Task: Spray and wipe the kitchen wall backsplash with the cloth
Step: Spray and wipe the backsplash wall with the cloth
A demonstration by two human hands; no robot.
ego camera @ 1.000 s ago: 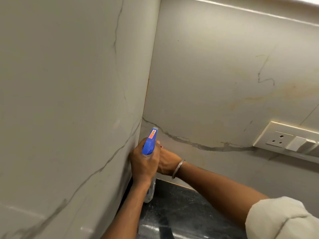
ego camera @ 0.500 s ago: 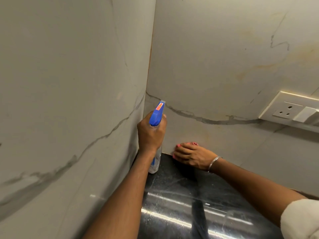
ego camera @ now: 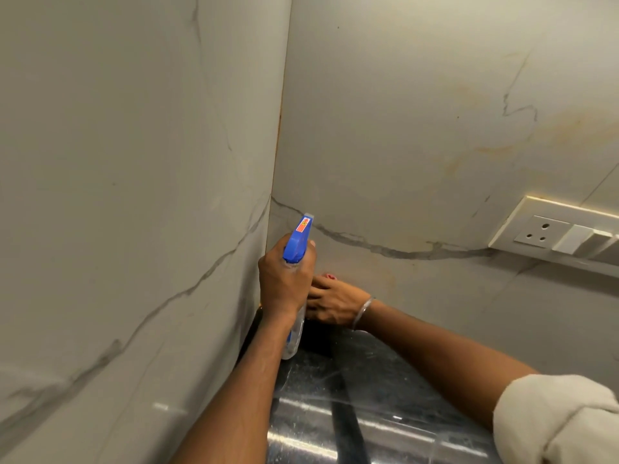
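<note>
My left hand (ego camera: pixel 281 284) grips a spray bottle (ego camera: pixel 298 241) with a blue trigger head and a clear body, its nozzle aimed at the corner of the grey marble backsplash (ego camera: pixel 418 128). My right hand (ego camera: pixel 335 301), with a bangle at the wrist and red nails, lies low against the back wall just above the counter. It is partly behind my left hand. No cloth shows in view, so whatever is under the right palm is hidden. Yellowish stains mark the back wall at the right.
A second marble wall (ego camera: pixel 134 162) closes in tightly on the left, meeting the back wall at the corner. A glossy black countertop (ego camera: pixel 335 413) runs below. A cream socket and switch panel (ego camera: pixel 552 234) sticks out of the back wall at right.
My right hand dropped from beside the bottle to the wall's base, then slid left behind my left hand. The bottle stays held near the corner while the view shifts.
</note>
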